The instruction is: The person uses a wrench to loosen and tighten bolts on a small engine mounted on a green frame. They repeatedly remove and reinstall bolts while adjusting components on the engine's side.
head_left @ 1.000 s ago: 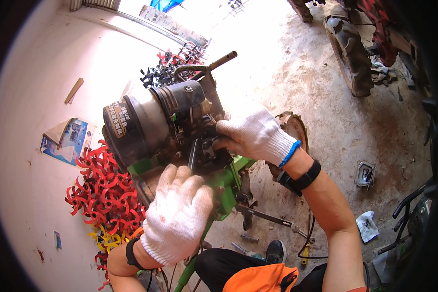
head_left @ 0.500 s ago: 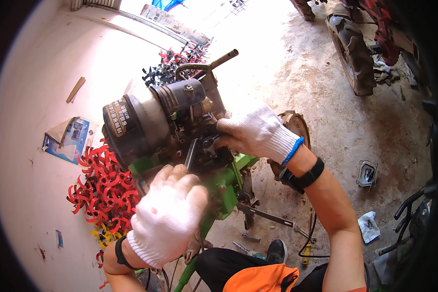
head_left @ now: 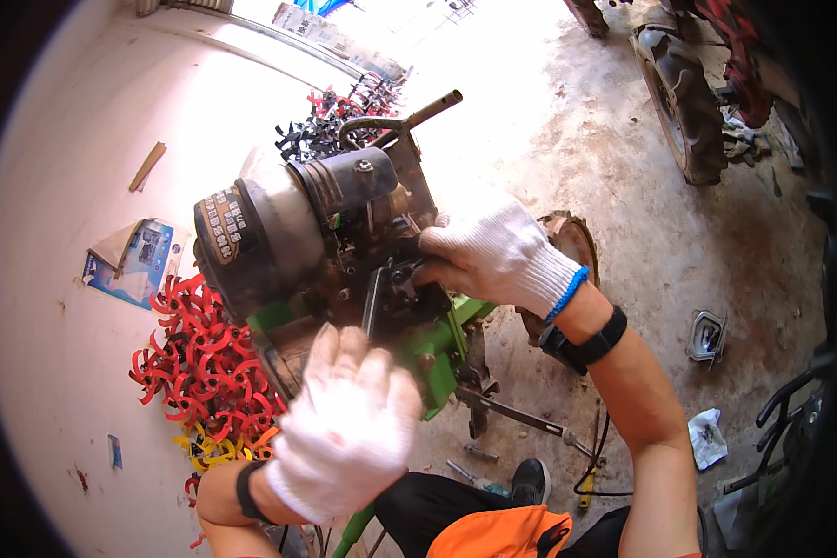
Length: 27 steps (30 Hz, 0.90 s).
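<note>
A black engine [head_left: 260, 237] sits on a green machine frame [head_left: 437, 353]. My left hand [head_left: 349, 414], in a white glove and smeared by motion, has its fingers bent onto the lower end of a dark metal bar [head_left: 375, 298] that slants up into the engine. My right hand [head_left: 493, 256], in a blue-cuffed white glove, is closed on a black fitting at the bar's upper end, below the engine's cylindrical housing [head_left: 353, 181]. Its fingertips are partly hidden among the engine parts.
Red and yellow curved blades [head_left: 195, 363] lie piled left, black ones [head_left: 302, 139] behind the engine. A treaded wheel [head_left: 572, 244] stands right of it, a red machine [head_left: 744, 65] farther right. Tools [head_left: 511, 417], a metal container [head_left: 707, 335] and white rag [head_left: 707, 437] lie on the floor.
My left hand has swung slightly left and then back to the right, the bar shifting a little with it. My right hand stays at the same spot on the engine.
</note>
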{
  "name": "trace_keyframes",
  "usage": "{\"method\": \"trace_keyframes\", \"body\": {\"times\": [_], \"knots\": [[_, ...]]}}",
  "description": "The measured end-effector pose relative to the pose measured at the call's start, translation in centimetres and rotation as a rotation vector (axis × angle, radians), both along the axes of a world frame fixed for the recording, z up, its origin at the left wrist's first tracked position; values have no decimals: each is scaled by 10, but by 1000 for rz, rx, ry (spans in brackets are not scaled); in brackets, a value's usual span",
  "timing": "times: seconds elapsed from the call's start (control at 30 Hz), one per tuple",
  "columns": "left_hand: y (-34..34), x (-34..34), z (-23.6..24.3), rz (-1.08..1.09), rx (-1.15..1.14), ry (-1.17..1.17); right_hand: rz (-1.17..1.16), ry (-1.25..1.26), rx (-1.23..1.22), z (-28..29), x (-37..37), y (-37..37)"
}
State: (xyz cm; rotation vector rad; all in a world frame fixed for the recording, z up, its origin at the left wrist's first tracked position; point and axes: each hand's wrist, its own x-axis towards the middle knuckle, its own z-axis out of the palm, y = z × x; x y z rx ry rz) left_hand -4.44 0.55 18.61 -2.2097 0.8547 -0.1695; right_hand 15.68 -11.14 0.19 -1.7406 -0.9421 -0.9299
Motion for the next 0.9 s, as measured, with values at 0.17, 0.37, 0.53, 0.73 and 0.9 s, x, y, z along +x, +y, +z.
{"method": "trace_keyframes", "body": {"times": [0.17, 0.37, 0.53, 0.73, 0.9], "knots": [[10, -5, -10, -2, -23, -61, 0, 26, -38, 0, -1, -1], [15, -5, -17, -187, 94, -321, -5, -20, 0, -1, 2, 1], [3, -15, 0, 107, 255, -278, -12, -15, -26, -2, 1, 0], [-9, -12, 19, 166, 420, -230, 1, -7, -13, -1, 1, 0], [-10, -13, 8, 157, 459, -269, -7, 9, -41, -1, 0, 0]]}}
